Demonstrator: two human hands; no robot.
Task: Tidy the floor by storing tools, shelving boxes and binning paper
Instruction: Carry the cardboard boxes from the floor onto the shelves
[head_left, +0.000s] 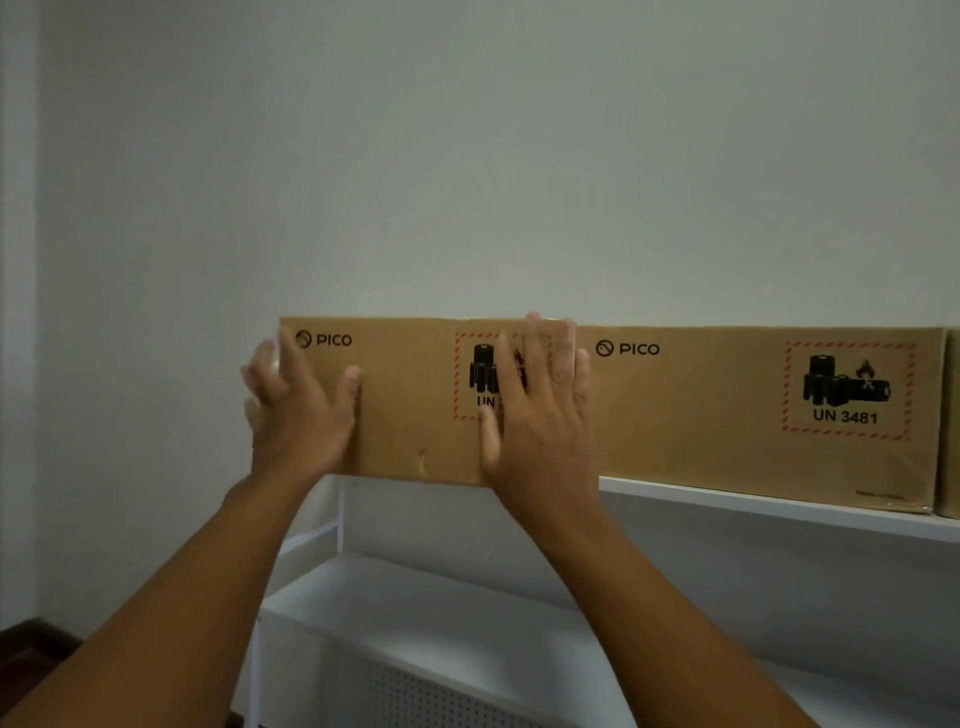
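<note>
Left hand (296, 410): fingers spread, palm flat on the front face of the left cardboard box (410, 405), at its left corner.
Right hand (537, 410): spread flat against the same face near its right end, covering part of the battery label.
Left cardboard box: on the top shelf (779, 506), touching the second box (727, 410) to its right.
Lower shelf (415, 613): white, bare.
</note>
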